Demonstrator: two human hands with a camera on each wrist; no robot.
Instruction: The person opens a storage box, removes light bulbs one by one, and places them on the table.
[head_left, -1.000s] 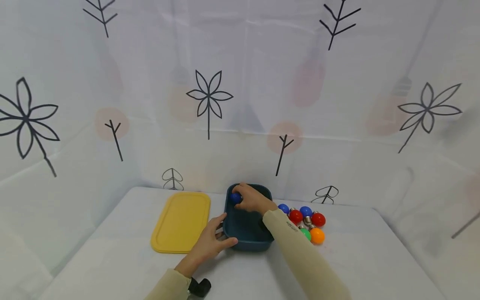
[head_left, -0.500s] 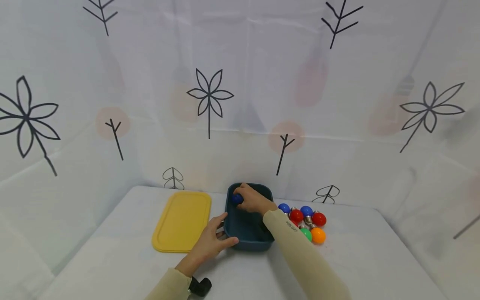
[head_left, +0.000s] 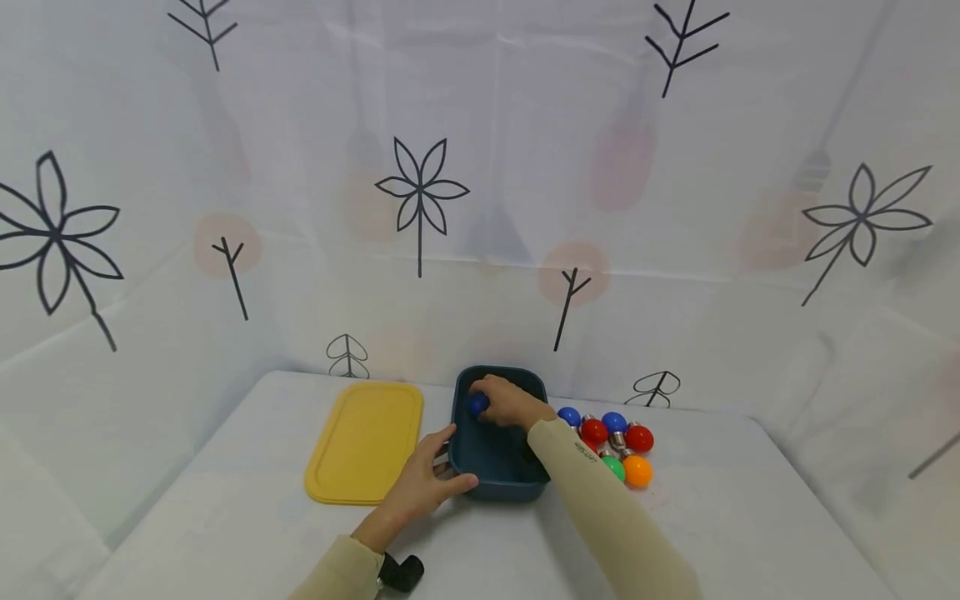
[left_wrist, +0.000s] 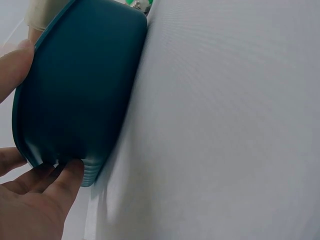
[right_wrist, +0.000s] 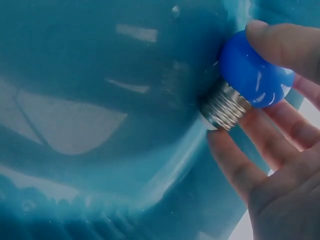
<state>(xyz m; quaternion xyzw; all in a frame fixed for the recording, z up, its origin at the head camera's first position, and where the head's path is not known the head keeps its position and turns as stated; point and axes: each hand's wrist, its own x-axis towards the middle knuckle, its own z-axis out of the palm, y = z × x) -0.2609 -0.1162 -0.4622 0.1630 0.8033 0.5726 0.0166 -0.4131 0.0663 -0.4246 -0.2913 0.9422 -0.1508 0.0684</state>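
Note:
Inside the dark teal box (head_left: 491,493), my right hand (head_left: 512,402) holds a blue light bulb (head_left: 479,404) between thumb and fingers. The right wrist view shows the bulb's round blue glass (right_wrist: 252,72) and silver screw base (right_wrist: 225,105), with the base pointing down beside the box wall. My left hand (head_left: 420,482) lies spread around the box's near left corner. Its thumb (left_wrist: 17,65) is at the front rim, and its fingertips (left_wrist: 72,172) touch the ribbed side wall in the left wrist view.
A yellow lid (head_left: 365,443) lies flat left of the box. Right of the box sit several bulbs, among them a red bulb (head_left: 640,438), a green bulb (head_left: 613,467) and an orange bulb (head_left: 637,472), partly behind my right sleeve (head_left: 600,508). A patterned white curtain (head_left: 480,208) hangs behind the table.
My right hand and the blue bulb have shifted slightly toward me and to the right inside the box. My left hand stays at the corner.

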